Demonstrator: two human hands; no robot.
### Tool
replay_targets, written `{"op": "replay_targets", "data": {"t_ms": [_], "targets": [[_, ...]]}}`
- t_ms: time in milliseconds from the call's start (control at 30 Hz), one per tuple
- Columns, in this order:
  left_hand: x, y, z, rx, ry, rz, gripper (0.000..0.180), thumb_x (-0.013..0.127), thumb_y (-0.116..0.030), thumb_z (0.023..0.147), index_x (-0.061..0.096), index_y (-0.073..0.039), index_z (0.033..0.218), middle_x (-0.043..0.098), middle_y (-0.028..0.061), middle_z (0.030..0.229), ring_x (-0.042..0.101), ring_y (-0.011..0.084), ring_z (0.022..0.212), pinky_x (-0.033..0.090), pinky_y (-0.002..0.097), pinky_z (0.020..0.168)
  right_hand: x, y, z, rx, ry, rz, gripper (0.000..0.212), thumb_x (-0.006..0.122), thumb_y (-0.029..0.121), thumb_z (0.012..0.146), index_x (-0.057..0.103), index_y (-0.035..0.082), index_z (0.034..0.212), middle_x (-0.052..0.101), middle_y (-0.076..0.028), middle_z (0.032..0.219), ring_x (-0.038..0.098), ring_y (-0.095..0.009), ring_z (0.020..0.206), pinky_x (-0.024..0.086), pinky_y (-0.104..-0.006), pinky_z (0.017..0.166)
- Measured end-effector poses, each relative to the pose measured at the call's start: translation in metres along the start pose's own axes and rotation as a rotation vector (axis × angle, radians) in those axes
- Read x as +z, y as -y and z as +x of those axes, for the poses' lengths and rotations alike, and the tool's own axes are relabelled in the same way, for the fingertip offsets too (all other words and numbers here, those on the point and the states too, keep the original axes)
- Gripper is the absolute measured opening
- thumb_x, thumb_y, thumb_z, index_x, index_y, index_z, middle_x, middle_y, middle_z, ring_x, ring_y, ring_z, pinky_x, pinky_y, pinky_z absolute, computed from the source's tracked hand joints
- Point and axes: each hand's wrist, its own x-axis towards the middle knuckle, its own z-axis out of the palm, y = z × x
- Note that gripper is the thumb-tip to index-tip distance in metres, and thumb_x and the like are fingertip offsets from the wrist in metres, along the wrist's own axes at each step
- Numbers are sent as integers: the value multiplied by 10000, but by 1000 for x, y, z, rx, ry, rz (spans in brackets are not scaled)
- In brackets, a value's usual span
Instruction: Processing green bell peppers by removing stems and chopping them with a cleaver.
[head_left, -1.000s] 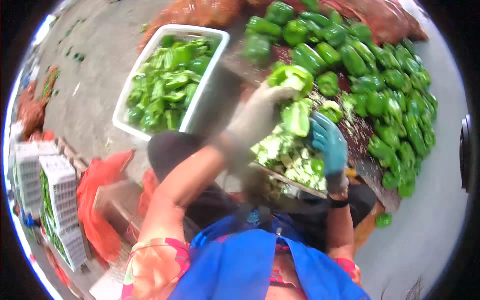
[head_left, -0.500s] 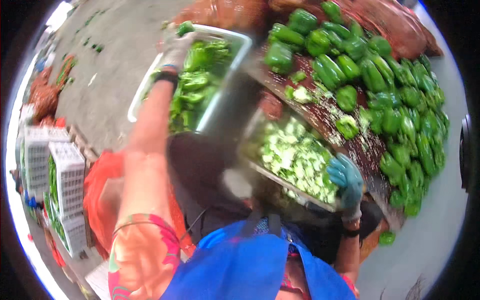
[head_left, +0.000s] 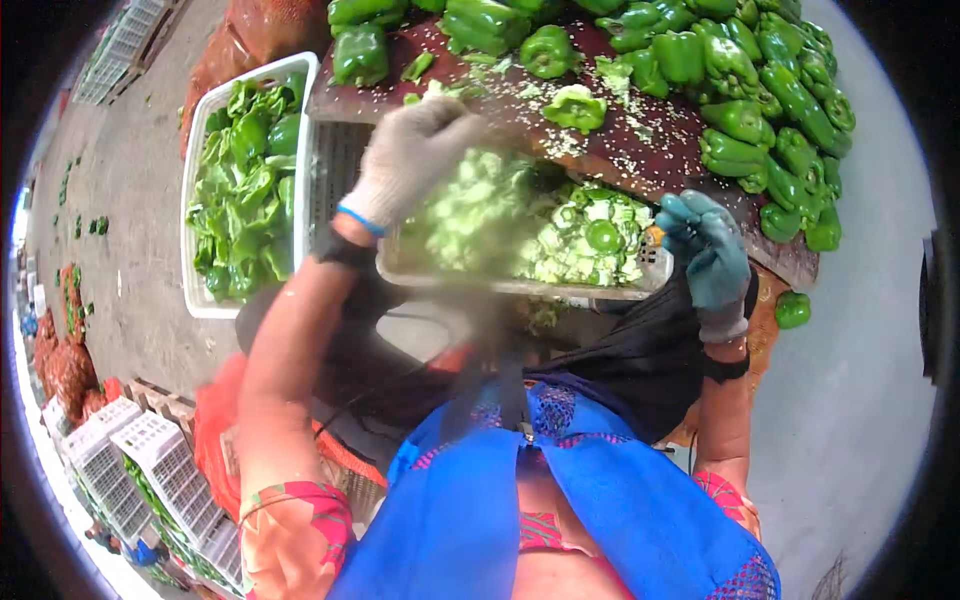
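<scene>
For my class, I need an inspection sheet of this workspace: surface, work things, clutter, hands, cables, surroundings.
Surface: dark red board, strewn with pale seeds.
Work things: whole peppers heaped on the board; green pieces in a white crate; pale cores in a tray.
Clutter: green scraps on the floor.
Left hand: pale glove, by the tray's left end; grip unclear.
Right hand: teal glove, by the tray's right end; grip unclear.
Cables: thin dark strand by the left thigh, perhaps a cord.
Surroundings: stacked crates, lower left; orange sacks, upper left.
</scene>
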Motion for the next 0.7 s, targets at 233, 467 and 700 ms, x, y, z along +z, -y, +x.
{"op": "replay_targets", "data": {"t_ms": [233,467,700], "targets": [[91,-11,45,128,-175,473,437,654,-352,864,646,-42,1173,657,204,1146,662,331,1013,529,440,878,16,19,43,-146,144,-467,518,516,320,1022,456,33,1448,613,-171,1308,651,-228,1087,519,-332,913],[124,-37,77,-158,38,442,425,591,-364,879,677,0,1080,629,263,1145,618,420,1085,494,494,935,65,1,139,-513,129,-1354,698,572,561,913,484,93,1424,591,-244,1323,612,-420,1149,487,-482,971],[139,-9,78,95,-248,307,391,501,-310,959,583,-29,1218,642,244,1154,581,415,1147,455,483,983,84,3,180,-506,250,-1488,626,541,601,914,608,120,1309,672,-212,1180,632,-409,1079,511,-482,917]]}}
